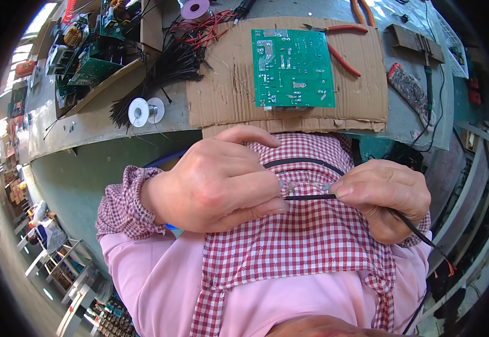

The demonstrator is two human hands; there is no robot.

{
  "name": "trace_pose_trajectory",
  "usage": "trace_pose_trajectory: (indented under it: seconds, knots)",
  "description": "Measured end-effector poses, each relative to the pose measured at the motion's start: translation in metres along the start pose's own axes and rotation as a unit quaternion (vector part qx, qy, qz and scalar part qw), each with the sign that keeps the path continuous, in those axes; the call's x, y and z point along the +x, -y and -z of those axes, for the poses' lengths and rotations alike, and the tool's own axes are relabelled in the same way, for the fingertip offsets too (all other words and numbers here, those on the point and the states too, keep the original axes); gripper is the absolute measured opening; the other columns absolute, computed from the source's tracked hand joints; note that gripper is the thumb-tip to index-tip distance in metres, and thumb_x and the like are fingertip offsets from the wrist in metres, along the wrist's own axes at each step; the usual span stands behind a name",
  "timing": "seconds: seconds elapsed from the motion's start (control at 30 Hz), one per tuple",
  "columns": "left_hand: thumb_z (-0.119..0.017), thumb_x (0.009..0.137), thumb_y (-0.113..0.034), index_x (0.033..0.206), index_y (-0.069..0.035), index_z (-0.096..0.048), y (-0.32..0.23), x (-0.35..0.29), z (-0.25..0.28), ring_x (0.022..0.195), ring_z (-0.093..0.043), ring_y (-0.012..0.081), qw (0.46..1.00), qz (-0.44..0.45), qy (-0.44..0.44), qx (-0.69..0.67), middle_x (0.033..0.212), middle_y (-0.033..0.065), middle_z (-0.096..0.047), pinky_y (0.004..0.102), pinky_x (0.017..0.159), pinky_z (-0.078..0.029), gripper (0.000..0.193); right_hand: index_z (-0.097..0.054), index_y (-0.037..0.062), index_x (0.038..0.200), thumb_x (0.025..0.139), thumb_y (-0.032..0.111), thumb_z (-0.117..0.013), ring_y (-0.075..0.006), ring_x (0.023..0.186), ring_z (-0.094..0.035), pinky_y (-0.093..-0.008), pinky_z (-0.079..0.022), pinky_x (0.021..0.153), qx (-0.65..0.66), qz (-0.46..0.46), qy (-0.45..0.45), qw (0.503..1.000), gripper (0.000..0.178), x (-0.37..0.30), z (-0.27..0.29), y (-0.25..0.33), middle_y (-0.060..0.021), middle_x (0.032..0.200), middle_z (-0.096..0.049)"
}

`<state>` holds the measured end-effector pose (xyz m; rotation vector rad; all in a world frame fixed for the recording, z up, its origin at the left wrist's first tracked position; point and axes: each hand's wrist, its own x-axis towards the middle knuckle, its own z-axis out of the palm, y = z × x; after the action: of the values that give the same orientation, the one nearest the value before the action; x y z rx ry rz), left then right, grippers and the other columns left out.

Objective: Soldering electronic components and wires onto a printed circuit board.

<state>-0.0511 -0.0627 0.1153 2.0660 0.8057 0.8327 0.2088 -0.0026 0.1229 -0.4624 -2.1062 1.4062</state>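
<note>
The black cable (310, 197), presumably light and flexible, is being pinched by fingers of the left hand (213, 188) and right hand (393, 194), probably best being gripped mid-length.

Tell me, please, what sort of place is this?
Probably an electronics workshop: a circuit board lies on cardboard, pliers lie at its right edge, and more boards sit in a box at left.

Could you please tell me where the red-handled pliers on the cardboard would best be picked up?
I'd probably take the pliers by both red handles, coming from the right: the handles spread open over the cardboard on that side, while the metal jaws point left at the top edge of the green circuit board.
</note>
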Motion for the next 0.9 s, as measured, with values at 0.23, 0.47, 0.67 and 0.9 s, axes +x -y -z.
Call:
trace_pose_trajectory:
  seconds: [0.23, 0.47, 0.67, 0.9]
  knots:
    - [-0.061, 0.078, -0.004, 0.077, -0.001, -0.065, 0.010, -0.024, 0.035, 0.058, -0.058, 0.0216, 0.983, 0.164, -0.060, 0.052, 0.065, 0.0064, -0.059, 0.0418, 0.084, -0.049, 0.005, -0.062, -0.0039, 0.105, 0.094, 0.003, -0.050, -0.0200, 0.075, -0.067, -0.0282, -0.055, 0.070, -0.038, -0.117, -0.339, 0.933, 0.018, -0.019, 0.023, -0.010, -0.0151, 0.091, -0.067]
    - [-0.065, 0.084, -0.012, 0.100, -0.002, -0.067, 0.097, -0.007, 0.072, 0.074, -0.062, 0.0103, 0.869, 0.280, -0.232, 0.336, 0.085, 0.0101, -0.066, 0.0242, 0.067, -0.048, 0.019, -0.060, -0.0041, 0.110, 0.092, 0.006, -0.056, -0.0203, 0.081, -0.068, -0.0294, -0.056, 0.075, 0.036, -0.047, -0.307, 0.950, 0.022, -0.007, 0.026, -0.029, -0.0149, 0.093, -0.067]
    - [-0.064, 0.087, -0.017, 0.105, -0.003, -0.066, 0.097, 0.024, 0.057, 0.084, -0.061, 0.0120, 0.892, 0.134, -0.274, 0.333, 0.091, 0.0082, -0.066, 0.0244, 0.075, -0.047, 0.023, -0.061, -0.0027, 0.111, 0.091, 0.007, -0.057, -0.0221, 0.083, -0.068, -0.0323, -0.056, 0.076, 0.036, -0.038, -0.291, 0.955, 0.023, -0.009, 0.024, -0.027, -0.0158, 0.097, -0.067]
    - [-0.061, 0.091, -0.024, 0.103, 0.003, -0.063, 0.022, 0.047, -0.011, 0.085, -0.057, 0.0110, 0.962, 0.149, -0.181, -0.140, 0.092, 0.0066, -0.062, 0.0230, 0.077, -0.044, 0.029, -0.060, -0.0040, 0.112, 0.091, 0.006, -0.055, -0.0263, 0.087, -0.068, -0.0369, -0.057, 0.077, 0.027, -0.027, -0.265, 0.963, 0.023, -0.010, 0.020, -0.024, -0.0176, 0.104, -0.065]
